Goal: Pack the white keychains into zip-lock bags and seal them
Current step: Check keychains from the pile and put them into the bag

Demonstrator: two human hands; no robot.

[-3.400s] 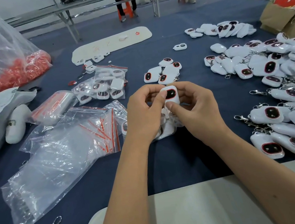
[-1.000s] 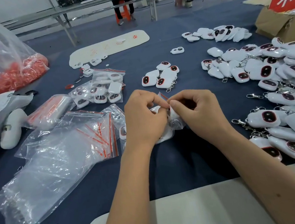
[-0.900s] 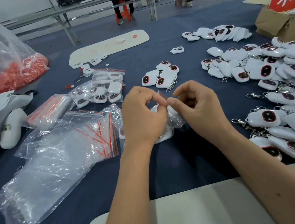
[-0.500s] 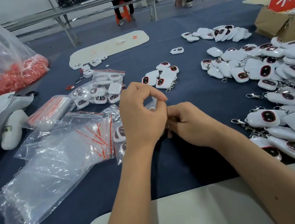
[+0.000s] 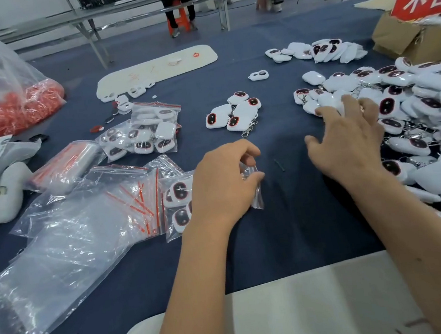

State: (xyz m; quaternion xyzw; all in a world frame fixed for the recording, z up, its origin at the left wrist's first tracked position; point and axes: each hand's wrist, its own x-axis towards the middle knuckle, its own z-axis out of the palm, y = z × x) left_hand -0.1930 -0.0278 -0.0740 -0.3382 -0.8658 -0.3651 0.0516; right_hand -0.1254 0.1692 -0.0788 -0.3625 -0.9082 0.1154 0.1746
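The left hand [image 5: 222, 183] pinches a zip-lock bag [image 5: 175, 202] of white keychains on the blue surface [image 5: 288, 214]. The right hand [image 5: 348, 141] reaches, fingers [image 5: 349, 102] spread, touching the loose keychain pile [image 5: 412, 95]

Left hand [image 5: 222, 183]: back up, knuckles toward camera, fingers curled inward, thumb and fingertips pinching the edge of a clear zip-lock bag [image 5: 255, 190] low over the table [image 5: 289, 227]. Left forearm bare, running up from bottom centre. Right hand [image 5: 348, 141]: palm down, fingers spread and nearly straight, reaching forward-right, fingertips touching the heap of white keychains [image 5: 412, 95]. Right forearm bare, angled in from the lower right corner.
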